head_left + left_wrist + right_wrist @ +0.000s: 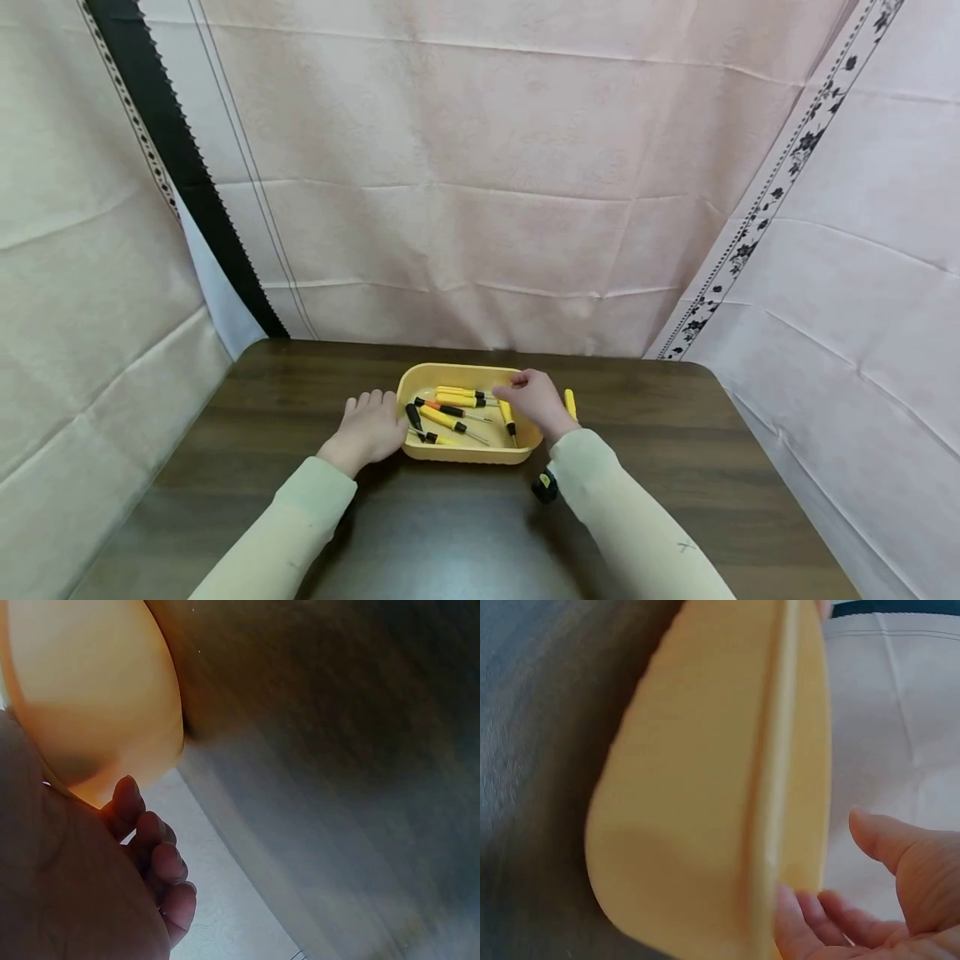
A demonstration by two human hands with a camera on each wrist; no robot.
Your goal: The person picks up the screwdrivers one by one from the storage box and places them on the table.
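Note:
A shallow yellow plastic bin stands on the table with several screwdrivers in it, mostly yellow and black. One yellow-handled screwdriver lies slantwise near the middle, and another screwdriver lies near the right end. My left hand rests against the bin's left end, fingers loosely extended; its thumb is hidden. Over the right end, my right hand reaches in. In the right wrist view its thumb stands apart from the fingers, which dip behind the bin's rim; nothing shows between them.
A yellow handle lies on the table right of the bin, partly behind my right wrist. A small black object with a yellow mark sits by the right cuff. The dark wooden table meets hanging pale cloth at its back edge.

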